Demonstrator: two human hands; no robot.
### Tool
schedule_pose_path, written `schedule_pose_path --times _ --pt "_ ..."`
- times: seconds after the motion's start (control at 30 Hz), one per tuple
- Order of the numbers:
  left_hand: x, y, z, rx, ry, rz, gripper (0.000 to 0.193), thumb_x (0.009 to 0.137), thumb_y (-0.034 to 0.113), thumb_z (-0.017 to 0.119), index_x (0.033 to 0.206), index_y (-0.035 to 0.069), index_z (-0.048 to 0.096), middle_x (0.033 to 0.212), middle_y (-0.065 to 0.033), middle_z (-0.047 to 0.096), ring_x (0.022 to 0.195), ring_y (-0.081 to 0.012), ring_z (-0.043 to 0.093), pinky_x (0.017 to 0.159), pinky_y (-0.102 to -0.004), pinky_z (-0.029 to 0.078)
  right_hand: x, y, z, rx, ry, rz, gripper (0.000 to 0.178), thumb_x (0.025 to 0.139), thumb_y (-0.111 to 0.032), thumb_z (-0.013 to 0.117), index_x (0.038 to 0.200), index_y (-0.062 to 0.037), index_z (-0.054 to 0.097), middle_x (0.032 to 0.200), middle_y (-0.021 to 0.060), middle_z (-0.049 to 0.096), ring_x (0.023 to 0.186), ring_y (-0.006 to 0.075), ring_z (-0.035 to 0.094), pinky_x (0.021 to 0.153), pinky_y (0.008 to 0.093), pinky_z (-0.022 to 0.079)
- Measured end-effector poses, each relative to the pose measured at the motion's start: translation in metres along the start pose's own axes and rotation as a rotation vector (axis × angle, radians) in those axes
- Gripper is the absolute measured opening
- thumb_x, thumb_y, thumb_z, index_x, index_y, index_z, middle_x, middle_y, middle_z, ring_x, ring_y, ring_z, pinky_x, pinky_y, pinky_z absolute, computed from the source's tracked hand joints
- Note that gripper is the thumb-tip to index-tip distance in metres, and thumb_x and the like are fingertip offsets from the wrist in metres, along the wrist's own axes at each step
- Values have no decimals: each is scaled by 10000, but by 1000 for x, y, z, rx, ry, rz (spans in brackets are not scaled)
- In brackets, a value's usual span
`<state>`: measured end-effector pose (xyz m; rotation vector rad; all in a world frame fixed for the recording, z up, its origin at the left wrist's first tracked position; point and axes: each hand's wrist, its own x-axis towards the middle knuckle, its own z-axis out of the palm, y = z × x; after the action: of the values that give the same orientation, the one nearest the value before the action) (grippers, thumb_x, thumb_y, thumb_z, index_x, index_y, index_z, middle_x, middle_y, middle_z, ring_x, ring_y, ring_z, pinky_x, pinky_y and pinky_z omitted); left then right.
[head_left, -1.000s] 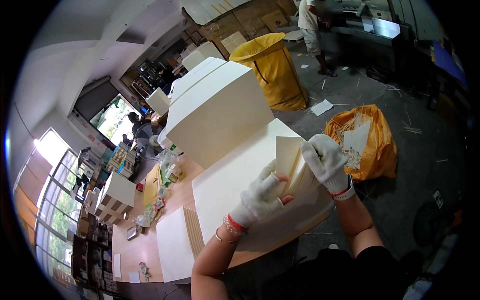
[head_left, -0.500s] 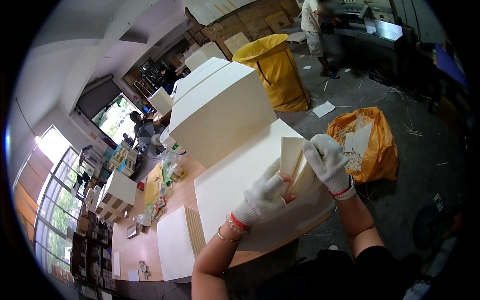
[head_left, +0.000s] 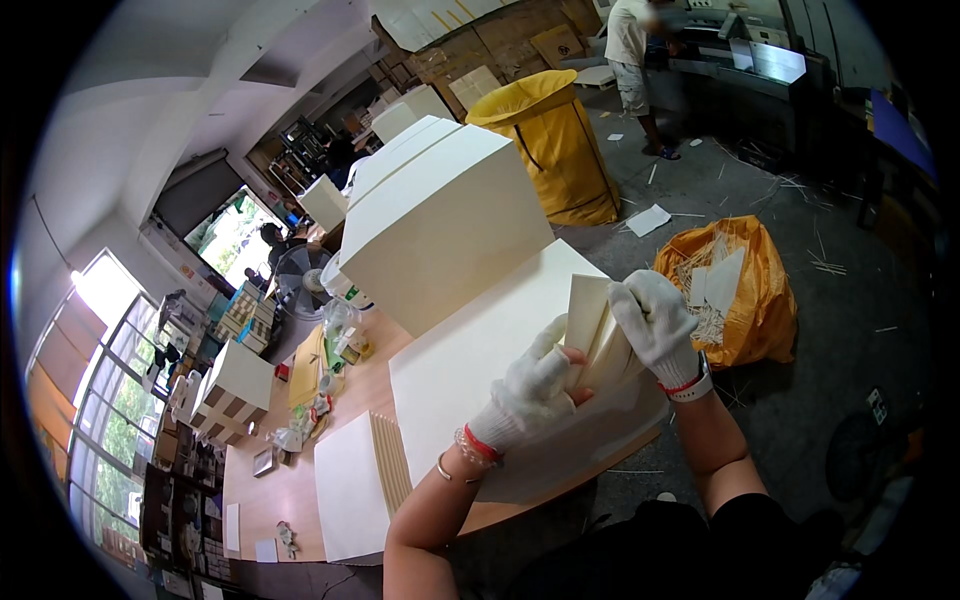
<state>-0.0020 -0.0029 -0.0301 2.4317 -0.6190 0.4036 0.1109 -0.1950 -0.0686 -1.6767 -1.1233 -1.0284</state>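
Observation:
White knit gloves with red cuffs cover both my hands, and some bare fingertips show on the left. My left hand (head_left: pixel 532 392) is closed on the lower left side of a small bundle of cream card pieces (head_left: pixel 586 298). At the upper right of the bundle, my right hand (head_left: pixel 655 325) pinches its edge with curled fingers. The pieces are tilted and slightly fanned, with narrow gaps between them. Under my hands lies a large cream board sheet (head_left: pixel 465 365) on the wooden table (head_left: pixel 385 333). The lower ends of the pieces are partly hidden by my hands.
A tall block of stacked cream board (head_left: pixel 445 235) stands beyond the sheet. At left lie a stepped stack of boards (head_left: pixel 355 490) and small clutter (head_left: pixel 325 385). Right, on the floor, are an orange scrap bag (head_left: pixel 770 300) and a yellow bag (head_left: pixel 560 170). A person (head_left: pixel 630 60) stands farther back.
The card pieces have shifted slightly right and tilted more within my grip. Both hands stay in nearly the same place.

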Motion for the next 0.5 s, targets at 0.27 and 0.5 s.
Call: schedule_pose_path --times 0.27,0.5 --pt "-3 -7 2 -16 0 -6 455 777 36 765 1211 79 635 1352 -248 534 1142 -361 611 918 -364 487 -8 6 5 110 47 26 332 768 18 687 1091 16 610 859 118 497 732 272 551 627 370 482" --pt "-1 -11 3 -6 -35 56 514 766 29 793 1248 81 623 1433 -251 465 1176 -369 602 947 -375 481 -1 1 5 -23 88 -47 281 783 14 652 1060 29 609 798 107 481 696 268 526 599 373 458"
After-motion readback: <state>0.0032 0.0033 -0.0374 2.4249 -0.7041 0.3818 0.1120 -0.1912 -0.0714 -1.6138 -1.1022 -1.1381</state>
